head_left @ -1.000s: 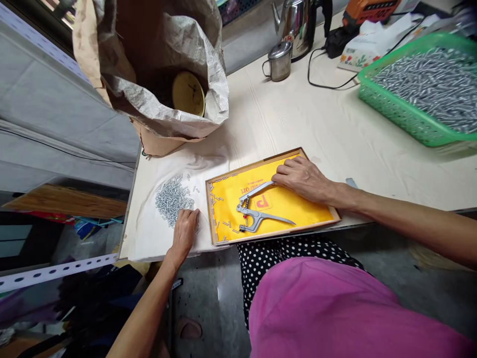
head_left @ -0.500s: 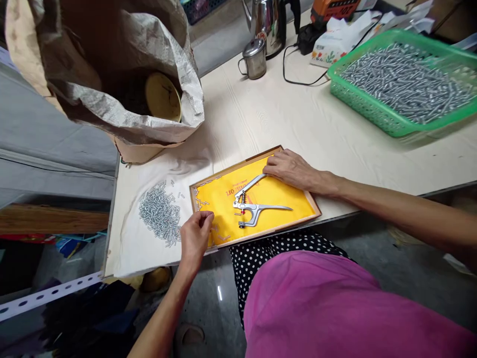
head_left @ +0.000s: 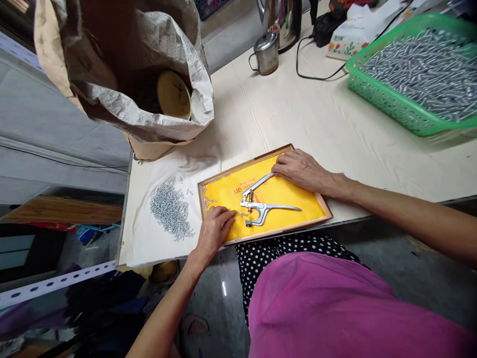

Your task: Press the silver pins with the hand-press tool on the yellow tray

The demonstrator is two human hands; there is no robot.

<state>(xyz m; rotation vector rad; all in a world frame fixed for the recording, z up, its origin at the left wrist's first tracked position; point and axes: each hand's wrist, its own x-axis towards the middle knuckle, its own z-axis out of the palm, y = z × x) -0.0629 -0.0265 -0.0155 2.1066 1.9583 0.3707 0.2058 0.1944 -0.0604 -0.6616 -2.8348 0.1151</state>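
A pair of silver snap pliers (head_left: pixel 265 208) lies with its handles apart in a shallow tray (head_left: pixel 323 204) lined with yellow. At the tray's far right side, my right hand (head_left: pixel 301 170) has its fingers closed on the end of the upper handle. My left hand (head_left: pixel 215 229) reaches over the tray's near left part, thumb and fingers drawn together. Small metal pins (head_left: pixel 244 214) lie right at its fingertips, beside the pliers' jaws; what the fingers hold is hidden. More pins (head_left: pixel 208 199) lie along the tray's left side.
Left of the tray, a heap of small metal pins (head_left: pixel 169 211) lies on a white cloth (head_left: pixel 139 243). Behind stands a large open sack (head_left: pixel 164 132) with a yellow bowl (head_left: pixel 173 94) inside. A metal cup (head_left: pixel 266 54), a black cord (head_left: pixel 316 78) and a green basket (head_left: pixel 391 112) of metal springs stand farther back.
My left hand has moved right, from the tray's left edge to the pins near the pliers' jaws. My right hand stays on the handle. The whole view has shifted slightly.
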